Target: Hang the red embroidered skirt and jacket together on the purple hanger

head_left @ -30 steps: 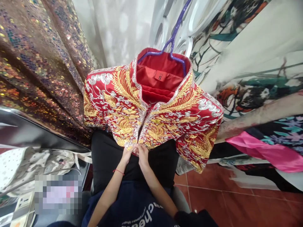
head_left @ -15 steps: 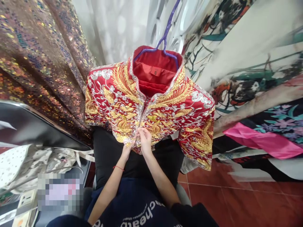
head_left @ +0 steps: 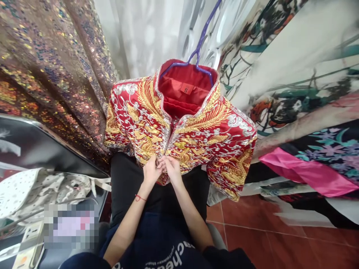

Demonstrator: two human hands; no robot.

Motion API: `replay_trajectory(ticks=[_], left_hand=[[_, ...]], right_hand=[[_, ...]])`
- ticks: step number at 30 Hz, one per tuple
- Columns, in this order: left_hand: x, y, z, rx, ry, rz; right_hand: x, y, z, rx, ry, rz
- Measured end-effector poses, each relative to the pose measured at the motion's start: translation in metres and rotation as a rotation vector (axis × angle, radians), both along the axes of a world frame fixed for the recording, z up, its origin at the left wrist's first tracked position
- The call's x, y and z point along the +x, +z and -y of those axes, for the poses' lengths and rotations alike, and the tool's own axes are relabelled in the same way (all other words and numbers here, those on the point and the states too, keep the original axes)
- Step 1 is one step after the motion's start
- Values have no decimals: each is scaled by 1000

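Observation:
A red jacket [head_left: 196, 134] with gold and silver embroidery hangs in front of me on a purple hanger [head_left: 198, 52]. Its red lining shows a tag marked S [head_left: 186, 88]. My left hand [head_left: 150, 171] and my right hand [head_left: 172, 169] meet at the lower end of the jacket's front opening. Both hands pinch the two embroidered front edges together, fingers closed on the fabric. A thin red cord circles my left wrist. What lies between the fingertips is hidden.
Sequined fabric [head_left: 47, 71] hangs at the left, white curtain [head_left: 146, 33] behind, and printed floral garments [head_left: 294, 86] with a pink cloth [head_left: 305, 173] at the right. A black garment [head_left: 126, 186] hangs below the jacket. A dotted white bag [head_left: 33, 190] lies at the left. The floor is red tile [head_left: 275, 243].
Both hands have moved up a little along the jacket's front opening, from the bottom hem to just above it, still pinching the edges. The view shifted slightly.

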State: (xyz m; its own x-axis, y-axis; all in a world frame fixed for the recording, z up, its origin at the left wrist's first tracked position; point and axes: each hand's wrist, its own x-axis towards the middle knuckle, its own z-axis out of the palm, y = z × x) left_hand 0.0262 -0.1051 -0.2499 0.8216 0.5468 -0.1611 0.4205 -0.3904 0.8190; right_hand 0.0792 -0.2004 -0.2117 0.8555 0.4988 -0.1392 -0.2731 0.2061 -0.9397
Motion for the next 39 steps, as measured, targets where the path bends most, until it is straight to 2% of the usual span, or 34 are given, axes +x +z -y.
replay_trajectory(ticks=[2,4,10,12,18,21,33,39], left_hand=[[8,12,-2,112,-24,67],[14,17,-5,178,-76,104],[14,11,-6,276,-167,175],[14,6,-3,297,-165,188],[19,-7,3,339,-127,187],[20,-8,2,353,-104,180],[24,-4,0,352,-103,175],[26,-2,-3,334,-121,179]], right_hand=[[-3,1,1,-2,18,14],[-4,2,3,-3,25,26],[-7,13,6,5,16,47],[-9,26,6,16,-12,61],[-10,83,6,72,-43,214],[-8,97,7,95,-33,267],[-4,94,15,53,13,312],[-2,94,13,13,-19,305]])
